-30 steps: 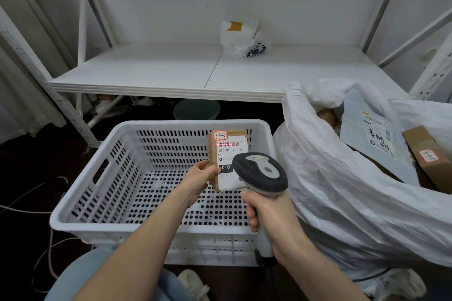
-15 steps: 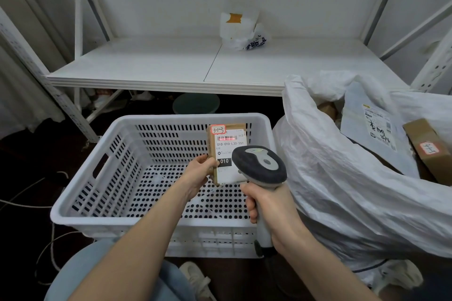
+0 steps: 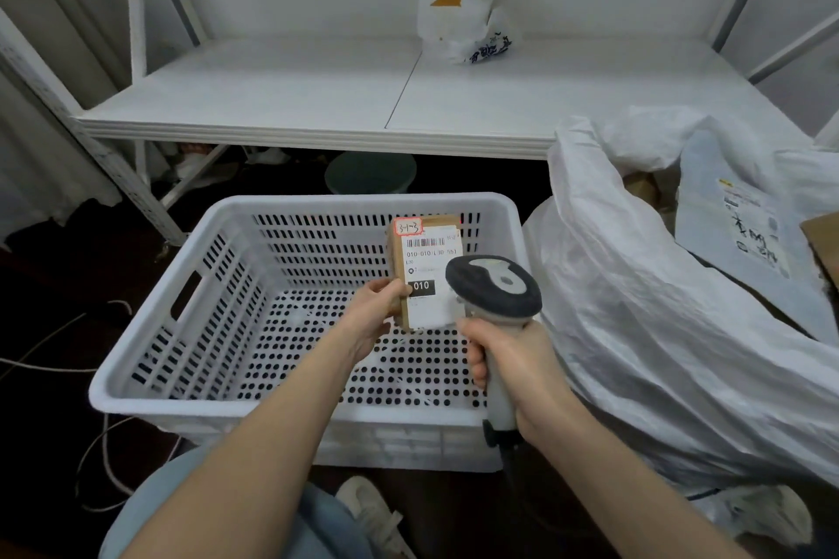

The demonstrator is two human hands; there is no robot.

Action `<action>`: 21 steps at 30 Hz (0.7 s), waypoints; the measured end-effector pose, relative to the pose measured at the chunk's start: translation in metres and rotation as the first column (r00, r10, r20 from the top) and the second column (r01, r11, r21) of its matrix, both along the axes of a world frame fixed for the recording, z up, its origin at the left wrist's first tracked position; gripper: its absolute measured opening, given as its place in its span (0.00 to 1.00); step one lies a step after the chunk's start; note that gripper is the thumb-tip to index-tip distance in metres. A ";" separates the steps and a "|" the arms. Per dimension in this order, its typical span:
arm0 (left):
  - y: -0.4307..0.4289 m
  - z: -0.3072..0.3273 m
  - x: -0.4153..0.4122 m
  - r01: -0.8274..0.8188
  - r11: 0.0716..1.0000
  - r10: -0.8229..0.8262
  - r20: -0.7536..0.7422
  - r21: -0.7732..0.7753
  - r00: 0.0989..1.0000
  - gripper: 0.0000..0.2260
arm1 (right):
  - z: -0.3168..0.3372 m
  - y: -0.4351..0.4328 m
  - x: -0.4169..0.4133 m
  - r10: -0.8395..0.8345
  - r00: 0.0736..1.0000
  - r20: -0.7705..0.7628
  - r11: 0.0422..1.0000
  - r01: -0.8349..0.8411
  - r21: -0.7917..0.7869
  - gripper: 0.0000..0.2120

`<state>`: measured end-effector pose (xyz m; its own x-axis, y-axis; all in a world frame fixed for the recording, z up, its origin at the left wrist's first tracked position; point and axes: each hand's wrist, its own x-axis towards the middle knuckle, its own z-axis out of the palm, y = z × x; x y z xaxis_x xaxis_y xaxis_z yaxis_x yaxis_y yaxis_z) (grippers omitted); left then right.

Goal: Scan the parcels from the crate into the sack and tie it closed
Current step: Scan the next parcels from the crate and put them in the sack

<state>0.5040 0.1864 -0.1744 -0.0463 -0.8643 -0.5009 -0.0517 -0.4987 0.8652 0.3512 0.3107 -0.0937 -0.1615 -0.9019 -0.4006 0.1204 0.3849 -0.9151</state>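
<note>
i'm on the scanning step. my left hand (image 3: 377, 309) pinches a small brown parcel (image 3: 424, 272) by its left edge, thumb on the front and fingers curled behind. it stands upright just up and to the right of that hand, label facing me. my right hand (image 3: 513, 359) is clamped round the grip of the scanner (image 3: 495, 286), whose dark head sits just above my fist and in front of the parcel's lower right corner. i cannot tell whether the head touches the parcel. i see no beam on the barcode, so i can't say if the read has taken. the crate (image 3: 150, 390) lies beneath both hands, and the part of its floor that i can see holds no other parcel, so i judge this is the last one. the sack (image 3: 635, 309) slumps just to the right of my right hand, mouth open, with a grey mailer (image 3: 735, 218) lying inside, up and to the right of that hand. next, i reckon, my left hand must carry the parcel rightward past the scanner head, over the sack's floppy near lip, and let go. the tie then calls for both hands free, so the scanner must be set down first.
</note>
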 end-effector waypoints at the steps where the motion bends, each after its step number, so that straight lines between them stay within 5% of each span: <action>1: -0.005 0.003 0.002 -0.025 1.000 0.025 0.018 0.007 1.000 0.14 | -0.001 -0.010 -0.003 -0.001 1.000 0.020 1.000 0.001 0.004 0.06; 12: -0.066 0.018 -0.010 -0.250 0.967 0.251 -0.013 0.055 0.968 0.21 | -0.019 -0.121 -0.015 -0.027 0.997 0.078 0.999 0.024 0.041 0.03; 21: -0.070 0.053 -0.026 -0.339 0.940 0.335 -0.107 -0.021 0.936 0.18 | 0.010 -0.107 -0.021 0.071 0.996 0.054 0.997 -0.071 -0.007 0.04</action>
